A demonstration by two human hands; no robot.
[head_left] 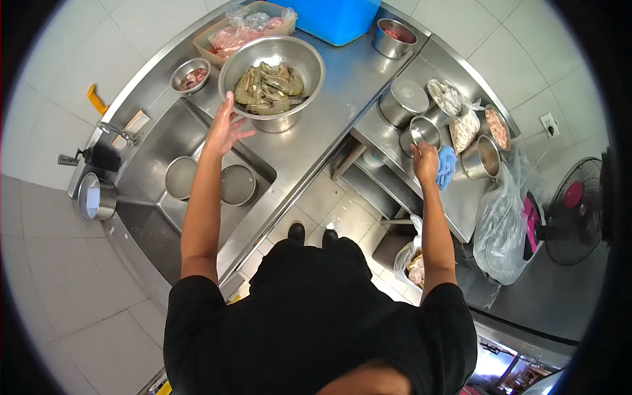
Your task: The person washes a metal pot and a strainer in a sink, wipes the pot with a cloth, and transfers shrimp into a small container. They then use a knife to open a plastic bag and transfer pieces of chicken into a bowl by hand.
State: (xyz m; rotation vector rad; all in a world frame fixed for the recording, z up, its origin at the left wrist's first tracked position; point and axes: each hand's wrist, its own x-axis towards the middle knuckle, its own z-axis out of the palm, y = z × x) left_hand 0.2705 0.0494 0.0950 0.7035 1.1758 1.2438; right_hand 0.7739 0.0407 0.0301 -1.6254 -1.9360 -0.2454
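Note:
A wide metal bowl (315, 79) holds a pile of raw shrimp (270, 89). It sits on top of another metal container on the steel counter. My left hand (226, 130) is at the bowl's near left side, fingers spread, one fingertip at or very near the rim. On the right-hand table, my right hand (425, 162) grips the edge of a small metal bowl (424, 130), which is tilted toward me. Just right of that hand lies a crumpled blue cloth (446, 166). A lidded metal pot (404, 102) stands behind the small bowl.
The sink (141, 214) on the left contains two round metal containers. A tub of bagged meat (230, 39) and a blue bin (329, 20) stand at the back. Plastic bags, metal pots and a fan (576, 210) crowd the right. A bagged bin (409, 263) is below.

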